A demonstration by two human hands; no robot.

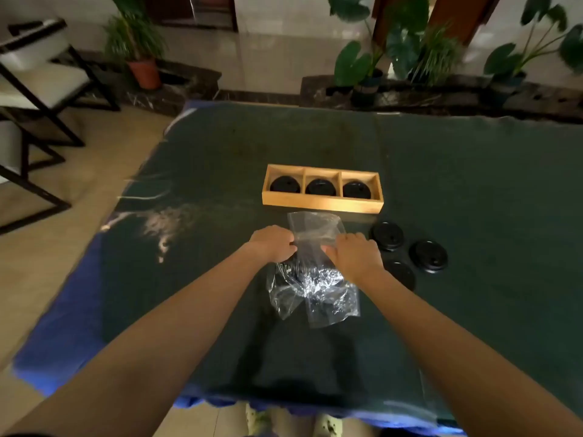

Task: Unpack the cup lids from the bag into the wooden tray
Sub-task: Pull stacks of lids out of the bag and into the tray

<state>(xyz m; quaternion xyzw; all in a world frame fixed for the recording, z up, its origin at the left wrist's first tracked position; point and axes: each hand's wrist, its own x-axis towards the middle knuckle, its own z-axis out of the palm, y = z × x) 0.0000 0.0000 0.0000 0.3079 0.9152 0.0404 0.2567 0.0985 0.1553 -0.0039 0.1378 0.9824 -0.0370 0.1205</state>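
A clear plastic bag (315, 279) lies crumpled on the dark green tablecloth in front of me. My left hand (273, 242) pinches its left edge and my right hand (355, 252) grips its right edge, both near the bag's upper part. Behind it stands the wooden tray (321, 205) with three compartments, each holding a black cup lid: the left lid (285, 185), the middle lid (321, 186) and the right lid (356, 189). Three more black lids lie loose to the right of the bag: lid (387, 235), lid (428, 256) and lid (403, 274), partly hidden by my right wrist.
The table (220, 159) is covered by a green cloth over a blue one. Chairs (38, 89) stand on the left. Potted plants (143, 52) line the floor behind the table. My feet show below the near edge.
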